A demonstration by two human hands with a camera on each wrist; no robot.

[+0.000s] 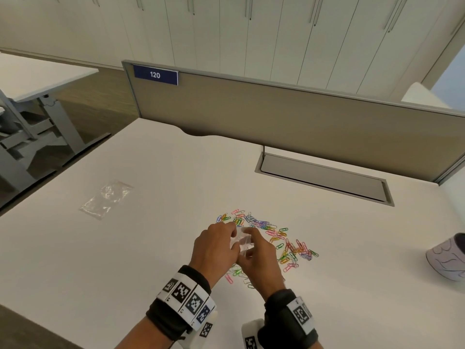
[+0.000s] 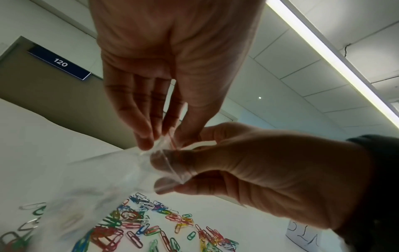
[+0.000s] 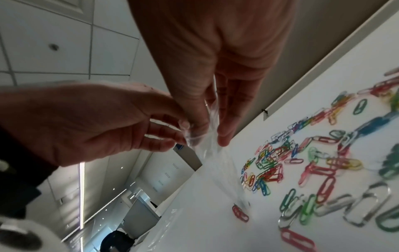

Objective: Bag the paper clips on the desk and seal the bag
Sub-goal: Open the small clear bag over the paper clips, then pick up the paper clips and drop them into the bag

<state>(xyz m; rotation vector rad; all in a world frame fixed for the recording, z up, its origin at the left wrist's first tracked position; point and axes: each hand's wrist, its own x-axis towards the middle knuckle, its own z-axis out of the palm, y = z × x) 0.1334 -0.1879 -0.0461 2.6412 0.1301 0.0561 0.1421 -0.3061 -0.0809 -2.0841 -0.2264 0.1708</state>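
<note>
A small clear plastic bag (image 1: 241, 242) is held up between both hands just above the desk. My left hand (image 1: 232, 234) pinches one lip of its mouth (image 2: 161, 142), and my right hand (image 1: 247, 245) pinches the other lip (image 2: 172, 170). The bag's body (image 2: 97, 179) hangs down toward the desk and looks empty. Several coloured paper clips (image 1: 271, 234) lie scattered on the white desk (image 1: 151, 248) under and to the right of the hands, also in the wrist views (image 2: 151, 225) (image 3: 302, 162).
A second clear bag (image 1: 107, 199) lies flat on the desk at the far left. A pale patterned cup (image 1: 448, 258) stands at the right edge. A grey cable hatch (image 1: 324, 177) and a tan partition (image 1: 276, 109) close the desk's far side.
</note>
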